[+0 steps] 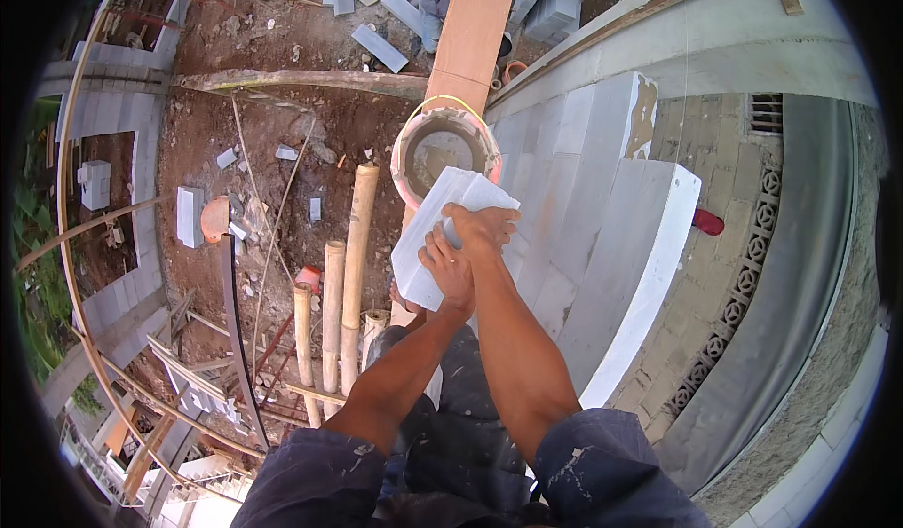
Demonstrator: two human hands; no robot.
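Observation:
A pale grey lightweight concrete block (419,260) is tilted in front of my body, beside the block wall. My left hand (446,269) presses on its face with bent fingers. Higher up, my right hand (484,229) is closed over the block's upper right part; some of its fingers are hidden. Just beyond the block stands a mortar-smeared bucket (406,166) with a yellow handle and wet grey mortar (440,152) inside. The block's top corner overlaps the bucket's near rim in the view.
A wooden plank (473,30) runs away beyond the bucket. To my right rises the block wall (602,236), with paving (691,283) beyond it. Bamboo poles (357,255) stand upright at my left. Far below lies dirt ground (273,39) with scattered blocks (379,48).

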